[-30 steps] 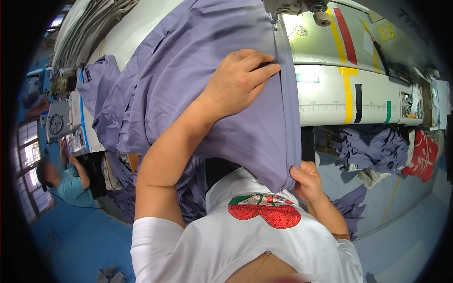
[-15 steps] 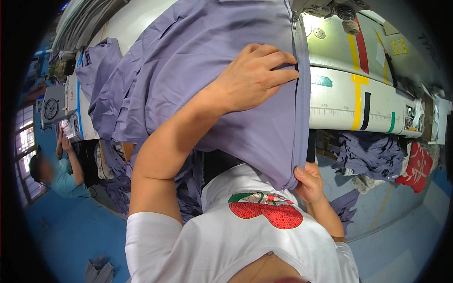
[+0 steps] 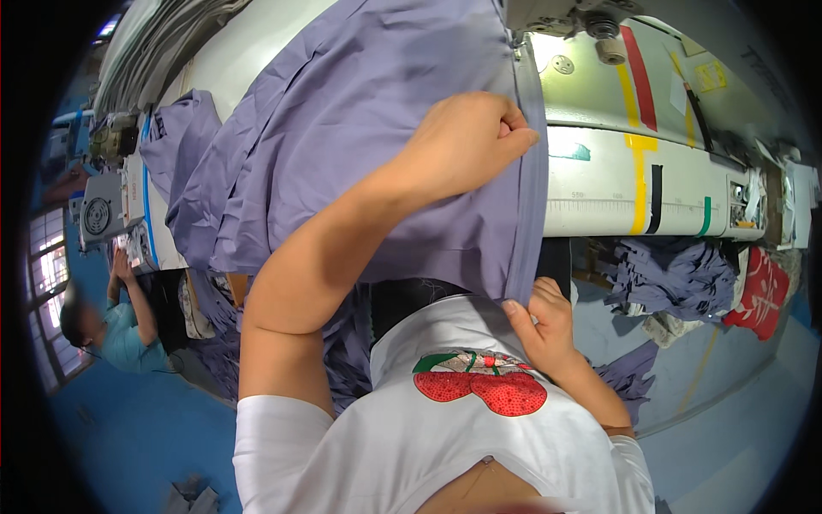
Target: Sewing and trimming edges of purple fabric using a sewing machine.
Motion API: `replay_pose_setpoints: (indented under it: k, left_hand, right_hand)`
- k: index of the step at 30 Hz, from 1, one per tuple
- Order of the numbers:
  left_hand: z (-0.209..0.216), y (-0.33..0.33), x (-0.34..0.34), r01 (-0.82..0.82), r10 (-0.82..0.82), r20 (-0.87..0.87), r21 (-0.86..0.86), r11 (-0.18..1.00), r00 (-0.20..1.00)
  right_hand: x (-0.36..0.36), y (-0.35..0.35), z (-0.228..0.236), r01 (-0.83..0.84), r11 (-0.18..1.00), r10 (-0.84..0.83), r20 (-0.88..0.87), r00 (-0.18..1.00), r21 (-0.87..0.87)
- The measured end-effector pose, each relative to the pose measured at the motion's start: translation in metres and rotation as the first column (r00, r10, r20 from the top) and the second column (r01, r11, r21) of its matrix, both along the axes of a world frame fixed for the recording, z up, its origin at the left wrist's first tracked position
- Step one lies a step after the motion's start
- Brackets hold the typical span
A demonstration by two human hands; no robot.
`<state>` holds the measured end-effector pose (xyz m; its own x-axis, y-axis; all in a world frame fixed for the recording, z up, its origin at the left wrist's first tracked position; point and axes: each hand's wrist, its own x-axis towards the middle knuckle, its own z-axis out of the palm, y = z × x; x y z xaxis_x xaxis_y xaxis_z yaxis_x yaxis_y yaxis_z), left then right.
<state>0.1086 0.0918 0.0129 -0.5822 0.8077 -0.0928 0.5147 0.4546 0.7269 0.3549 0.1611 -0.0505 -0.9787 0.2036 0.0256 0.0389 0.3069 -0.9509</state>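
A large sheet of purple fabric (image 3: 342,163) is spread across the sewing table, with a folded, stitched band (image 3: 528,188) running along its right edge. My left hand (image 3: 471,141) lies over the fabric, its fingers curled and pinched at the inner side of that band. Lower down, close to my body, my right hand (image 3: 546,321) grips the near end of the band between thumb and bent fingers. At the top, the band's far end runs beneath the sewing machine head (image 3: 591,21). My left palm is hidden.
A white machine bed (image 3: 599,218) with a ruler scale and coloured tape strips is on the right. Purple cut pieces (image 3: 672,278) are heaped below it, beside a red patterned cloth (image 3: 758,291). Grey fabric layers (image 3: 154,60) lie top left. Another person (image 3: 120,317) works at far left.
My left hand's fingers have gone from spread across the edge to curled and pinched. My right hand has risen slightly and shifted left, and the near fabric edge has come up with it.
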Motion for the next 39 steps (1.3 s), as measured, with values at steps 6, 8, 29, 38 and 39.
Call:
replay_pose_setpoints:
  k: [6, 8, 29, 38, 39]
  left_hand:
    - [-0.005, 0.013, -0.020, 0.062, -0.061, 0.009, -0.137, 0.989, 0.998]
    - [-0.005, 0.010, -0.019, -0.114, 0.123, 0.409, -0.046, 0.992, 0.904]
    - [0.010, 0.009, -0.011, 0.092, -0.087, -0.118, 0.042, 0.995, 0.989]
    - [0.029, 0.016, -0.041, 0.392, -0.401, -0.531, -0.136, 0.910, 0.747]
    - [0.033, 0.015, -0.040, 0.385, -0.442, -0.527, -0.222, 0.896, 0.725]
  right_hand:
    - [-0.014, 0.007, 0.023, -0.141, 0.959, 0.170, -0.100, 0.980, 0.247]
    - [-0.016, 0.014, 0.030, -0.056, 0.945, 0.093, -0.100, 0.991, 0.322]
    - [-0.162, 0.099, 0.022, 0.270, 0.730, 0.025, -0.420, 0.907, 0.627]
    - [-0.153, 0.115, 0.028, 0.179, 0.740, 0.084, -0.353, 0.932, 0.648]
    - [-0.153, 0.117, 0.028, 0.199, 0.727, 0.087, -0.376, 0.923, 0.657]
